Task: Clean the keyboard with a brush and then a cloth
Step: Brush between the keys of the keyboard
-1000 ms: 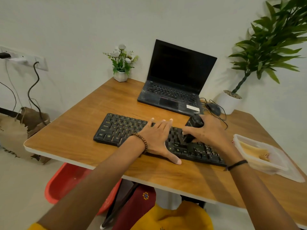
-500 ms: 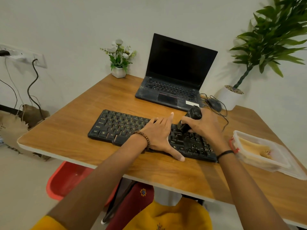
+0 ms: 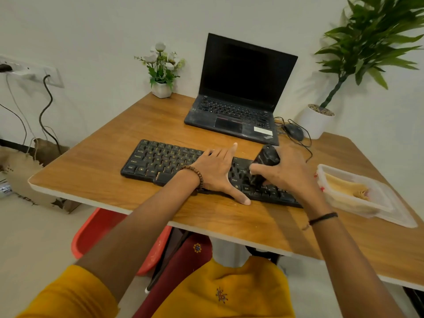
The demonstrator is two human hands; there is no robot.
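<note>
A black keyboard (image 3: 160, 161) lies across the middle of the wooden table (image 3: 91, 180). My left hand (image 3: 218, 171) rests flat on its middle keys, fingers straight and the thumb on the table in front. My right hand (image 3: 289, 173) grips a black brush (image 3: 267, 157) and holds its bristles down on the keys at the keyboard's right part. A yellow cloth (image 3: 348, 188) lies in a clear plastic container (image 3: 376, 203) to the right of the keyboard.
An open black laptop (image 3: 238, 95) stands behind the keyboard, with a wired mouse (image 3: 294, 131) to its right. A small flower pot (image 3: 161, 88) and a large potted plant (image 3: 317, 120) stand at the back. A red stool (image 3: 96, 235) is under the table.
My right hand has shifted the brush over the right-hand keys, first up then back down toward the lower rows. My left hand stays flat on the keyboard. The camera view has tilted slightly.
</note>
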